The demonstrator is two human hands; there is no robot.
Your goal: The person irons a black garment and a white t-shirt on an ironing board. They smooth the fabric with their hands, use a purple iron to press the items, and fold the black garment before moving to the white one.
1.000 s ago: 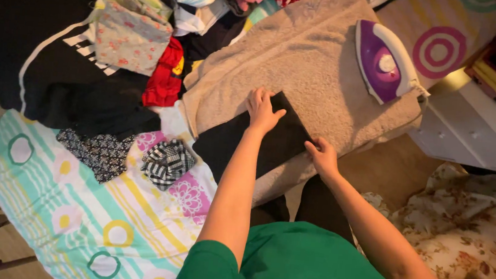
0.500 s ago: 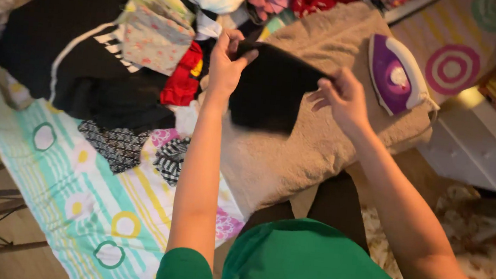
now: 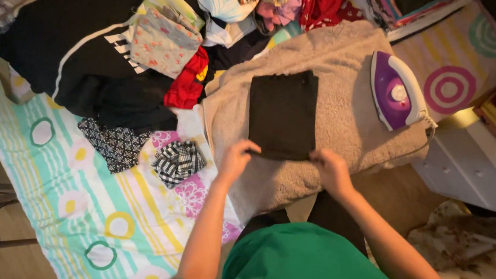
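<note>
Folding: the flat black folded cloth [image 3: 282, 112] lay squared on the beige fleecy towel [image 3: 349, 70], beside the purple steam iron [image 3: 397, 91].
Hands: left hand [image 3: 237, 159] and right hand [image 3: 330, 169] each pinched its near edge.
Left: the heaped clothes pile [image 3: 119, 44] waited.
Change: half a second earlier the cloth was lifted; now it was down.

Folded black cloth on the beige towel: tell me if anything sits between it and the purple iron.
Nothing visible does. The folded black cloth lies flat on the beige towel, both hands at its near edge. Only bare towel separates it from the purple iron to its right.
</note>
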